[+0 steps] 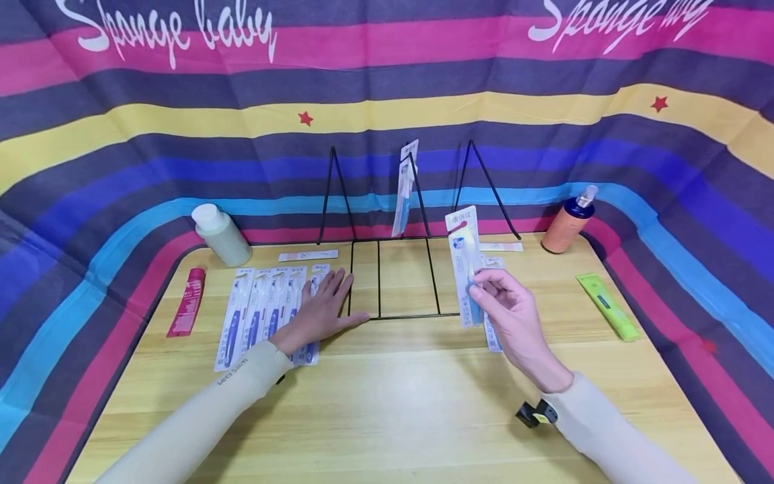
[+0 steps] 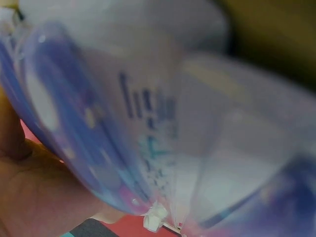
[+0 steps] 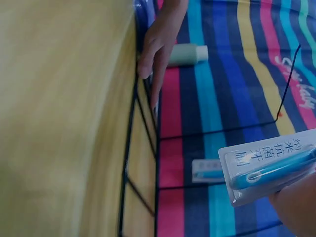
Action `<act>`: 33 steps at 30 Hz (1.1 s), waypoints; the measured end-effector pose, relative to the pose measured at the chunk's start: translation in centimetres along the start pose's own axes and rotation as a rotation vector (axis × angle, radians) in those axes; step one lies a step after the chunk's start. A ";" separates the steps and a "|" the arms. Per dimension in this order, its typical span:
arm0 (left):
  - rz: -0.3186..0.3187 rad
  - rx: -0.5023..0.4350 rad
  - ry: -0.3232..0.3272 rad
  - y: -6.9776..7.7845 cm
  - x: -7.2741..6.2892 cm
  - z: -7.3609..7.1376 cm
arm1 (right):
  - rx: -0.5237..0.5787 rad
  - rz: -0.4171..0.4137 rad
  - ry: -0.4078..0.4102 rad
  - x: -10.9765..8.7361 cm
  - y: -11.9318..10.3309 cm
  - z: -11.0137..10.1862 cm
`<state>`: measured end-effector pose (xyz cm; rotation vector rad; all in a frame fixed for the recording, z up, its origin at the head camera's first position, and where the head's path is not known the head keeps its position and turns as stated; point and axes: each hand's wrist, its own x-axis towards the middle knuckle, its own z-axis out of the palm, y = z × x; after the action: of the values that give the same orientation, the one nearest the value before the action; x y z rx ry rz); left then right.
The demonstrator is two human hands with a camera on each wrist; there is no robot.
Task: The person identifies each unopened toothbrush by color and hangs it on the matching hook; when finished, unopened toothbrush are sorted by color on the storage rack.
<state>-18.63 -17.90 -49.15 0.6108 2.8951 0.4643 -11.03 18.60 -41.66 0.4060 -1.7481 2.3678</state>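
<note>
My right hand (image 1: 510,316) pinches a packaged blue toothbrush (image 1: 463,262) by the lower right edge of its pack, upright at the right end of a black wire rack (image 1: 411,316). The light-blue handle shows through the plastic in the right wrist view, where the toothbrush pack (image 3: 269,165) appears close. Another toothbrush pack (image 1: 404,195) hangs on the rack's middle prong. My left hand (image 1: 320,306) has its fingers spread at the rack's left edge, over the right end of a row of purple-handled toothbrush packs (image 1: 232,323). Close packs (image 2: 98,123) fill the left wrist view.
Partly behind my right hand lies another toothbrush pack (image 1: 493,336). A white-capped bottle (image 1: 224,235) and pink tube (image 1: 189,302) stand or lie at left. An orange pump bottle (image 1: 564,225) and green tube (image 1: 607,306) are at right. Striped cloth (image 1: 387,87) surrounds the table.
</note>
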 end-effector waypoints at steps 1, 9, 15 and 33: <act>-0.001 0.001 -0.002 0.0 0.1 0.0 | -0.003 -0.008 -0.007 0.2 0.0 0.4; 0.013 0.020 0.014 0.0 0.4 -0.2 | -0.132 -0.057 -0.079 0.8 0.4 2.3; 0.015 0.015 0.014 0.0 0.4 -0.1 | -0.130 0.004 -0.200 1.3 1.5 2.4; 0.002 0.016 0.014 -0.2 -0.1 0.4 | 0.073 0.021 -0.237 9.3 5.0 4.9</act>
<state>-18.58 -18.01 -49.57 0.6153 2.9141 0.4480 -20.80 12.19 -41.91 0.7091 -1.7705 2.4918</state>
